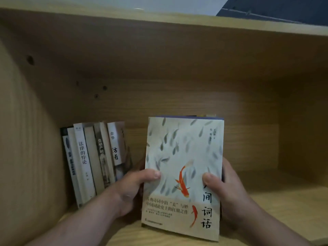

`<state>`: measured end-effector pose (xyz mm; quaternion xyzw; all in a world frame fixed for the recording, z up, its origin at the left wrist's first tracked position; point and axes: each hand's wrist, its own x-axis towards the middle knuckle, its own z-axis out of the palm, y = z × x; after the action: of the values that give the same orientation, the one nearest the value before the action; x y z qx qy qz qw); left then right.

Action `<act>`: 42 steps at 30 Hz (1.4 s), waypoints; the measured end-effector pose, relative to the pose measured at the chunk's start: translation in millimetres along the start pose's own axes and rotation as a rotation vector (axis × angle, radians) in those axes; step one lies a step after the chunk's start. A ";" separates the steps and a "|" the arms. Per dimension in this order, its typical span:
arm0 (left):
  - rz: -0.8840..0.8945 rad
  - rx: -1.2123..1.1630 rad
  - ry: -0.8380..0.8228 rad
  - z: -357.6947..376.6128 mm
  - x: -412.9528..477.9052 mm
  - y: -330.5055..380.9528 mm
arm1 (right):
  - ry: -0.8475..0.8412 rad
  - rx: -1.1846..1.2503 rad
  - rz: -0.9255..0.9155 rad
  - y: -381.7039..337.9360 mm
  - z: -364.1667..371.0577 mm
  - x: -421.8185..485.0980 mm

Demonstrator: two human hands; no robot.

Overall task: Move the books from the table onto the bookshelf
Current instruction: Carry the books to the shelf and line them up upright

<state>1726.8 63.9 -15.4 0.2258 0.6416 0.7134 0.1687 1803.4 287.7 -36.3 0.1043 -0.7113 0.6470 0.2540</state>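
Currently held: stack of books (183,174), upright inside the bookshelf (195,96) compartment, pale fish-patterned cover facing the camera. Left hand (131,190) and right hand (225,190) clamp its two sides, thumbs pressed on the cover. Shelved books (94,160) lean at left, apart from the stack.

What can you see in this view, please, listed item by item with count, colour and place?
Bookshelf: one, light wood, fills the view.
Standing books: about six, pale and dark spines, leaning at the compartment's left side.
Held books: a stack, exact count hidden; front cover cream with grey and orange fish, centre.
Left hand: one, grip on the stack's left edge.
Right hand: one, grip on the stack's right edge.
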 end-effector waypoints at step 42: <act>-0.056 1.173 0.489 -8.4 -45.5 4.1 | -0.395 -0.663 0.110 -4.0 48.2 26.5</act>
<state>1760.8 32.2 -16.8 0.0943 0.9514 0.2694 -0.1158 1771.9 245.0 -21.3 0.1008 -0.9217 0.3620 0.0968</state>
